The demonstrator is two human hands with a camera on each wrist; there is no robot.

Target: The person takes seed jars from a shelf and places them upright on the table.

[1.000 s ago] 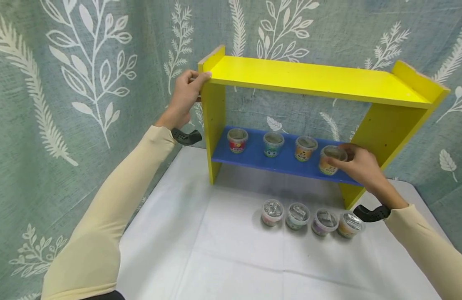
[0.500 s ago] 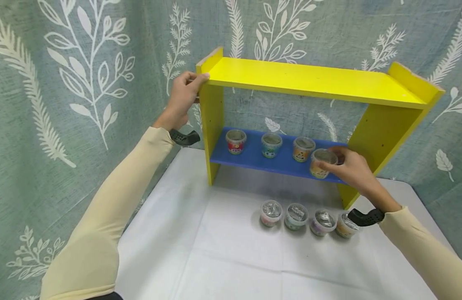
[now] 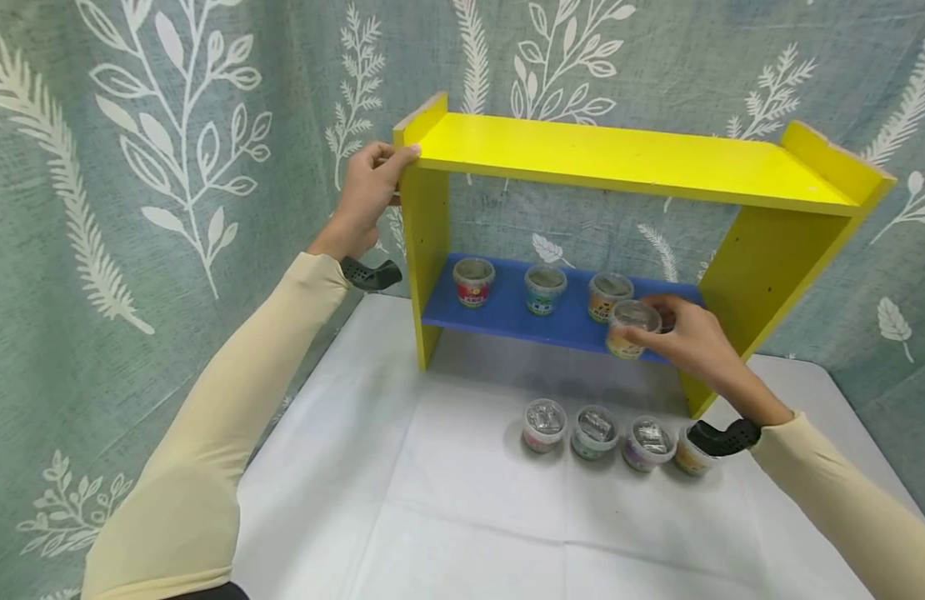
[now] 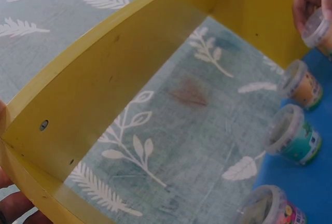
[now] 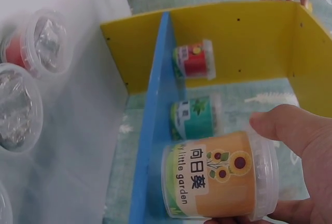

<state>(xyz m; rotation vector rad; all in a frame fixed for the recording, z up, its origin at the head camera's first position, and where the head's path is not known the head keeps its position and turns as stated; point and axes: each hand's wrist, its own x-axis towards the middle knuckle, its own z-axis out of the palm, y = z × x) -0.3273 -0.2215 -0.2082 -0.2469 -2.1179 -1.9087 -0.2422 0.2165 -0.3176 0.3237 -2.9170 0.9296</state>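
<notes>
My right hand grips a clear plastic cup with an orange sunflower label reading "My little garden". The cup is at the front edge of the blue shelf board; whether its base touches the board I cannot tell. Just behind it stands another orange-labelled cup. Further left on the board are a teal-labelled cup and a red-labelled cup. My left hand grips the upper left corner of the yellow shelf unit, its thumb on the front edge and its other fingers partly hidden.
On the white-covered table, below the board, several cups with silvery packets inside stand in a row, among them a pink one and a purple one. My right wrist strap partly covers the rightmost cup. A patterned curtain hangs behind.
My right hand has moved left along the blue board with the sunflower cup, bringing it in front of the other orange cup. My left hand has stayed on the shelf corner.
</notes>
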